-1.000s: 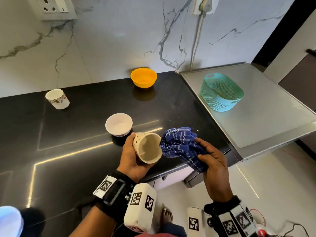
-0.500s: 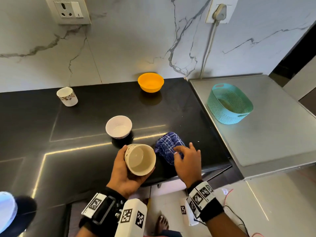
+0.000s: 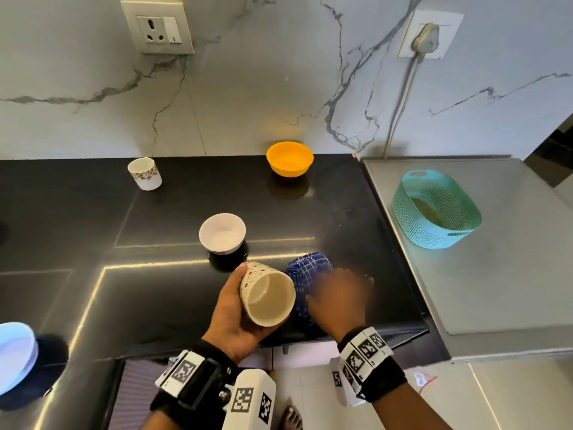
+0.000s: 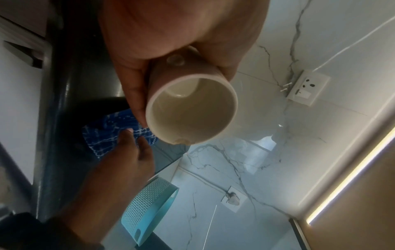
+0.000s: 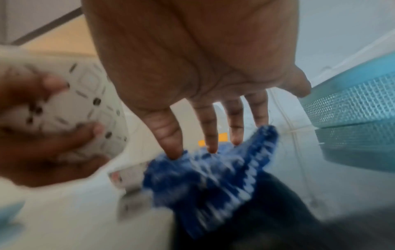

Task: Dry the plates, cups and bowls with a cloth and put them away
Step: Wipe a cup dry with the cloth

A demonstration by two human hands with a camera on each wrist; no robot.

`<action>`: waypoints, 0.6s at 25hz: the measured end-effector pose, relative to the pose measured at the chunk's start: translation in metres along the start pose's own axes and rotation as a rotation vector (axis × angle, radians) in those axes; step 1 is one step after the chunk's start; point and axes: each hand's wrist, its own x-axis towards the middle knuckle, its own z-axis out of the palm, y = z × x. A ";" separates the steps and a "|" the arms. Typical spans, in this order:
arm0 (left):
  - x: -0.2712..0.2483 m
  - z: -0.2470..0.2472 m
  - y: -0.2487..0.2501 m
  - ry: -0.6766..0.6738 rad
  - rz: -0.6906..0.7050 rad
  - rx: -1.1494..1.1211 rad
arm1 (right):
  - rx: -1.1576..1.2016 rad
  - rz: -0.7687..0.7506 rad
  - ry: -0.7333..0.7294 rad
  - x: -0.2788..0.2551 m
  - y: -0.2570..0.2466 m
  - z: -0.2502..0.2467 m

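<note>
Since a second ago the right hand (image 3: pixel 338 301) has set the blue checked cloth (image 3: pixel 305 274) down on the black glossy worktop (image 3: pixel 155 299) and now lies over it with fingers (image 5: pixel 210 133) straight and spread, tips touching the fabric, grasping nothing. Nearest the edge, the left hand (image 3: pixel 234 315) wraps its fingers around a cream ceramic cup with a brown diamond pattern (image 3: pixel 266 297), held tilted above the worktop just beside the cloth, mouth toward the viewer; its inside is plain and pale.

Counting outward: two cups, the held one and a small white floral cup (image 3: pixel 144 173) standing far back on the left; two bowls in full sight, a white round bowl (image 3: pixel 222 233) just beyond the held cup and an orange plastic bowl (image 3: pixel 289 158) near the marble wall. One teal perforated plastic basket (image 3: pixel 435 209) sits on the grey steel surface (image 3: pixel 511 274) to the right.

At the lower left a pale rounded dish (image 3: pixel 15 355) is cut off by the frame and hard to identify. The right hand is motion-blurred, and the cloth's near part is hidden beneath it.
</note>
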 end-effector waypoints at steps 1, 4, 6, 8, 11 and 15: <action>0.000 0.004 0.003 -0.020 0.012 0.027 | 0.098 -0.007 0.017 0.000 -0.004 -0.010; -0.005 0.024 0.018 -0.092 0.130 0.122 | 0.737 -0.105 0.013 0.001 -0.018 -0.062; -0.014 0.041 0.036 -0.172 0.234 0.220 | 0.992 -0.207 -0.087 -0.001 -0.031 -0.106; -0.024 0.059 0.056 -0.279 0.320 0.317 | 0.943 -0.301 -0.140 -0.005 -0.042 -0.143; -0.041 0.089 0.092 -0.338 0.516 0.462 | 0.834 -0.385 -0.067 -0.014 -0.059 -0.183; -0.090 0.150 0.145 -0.486 0.821 0.637 | 0.775 -0.519 0.207 -0.020 -0.080 -0.245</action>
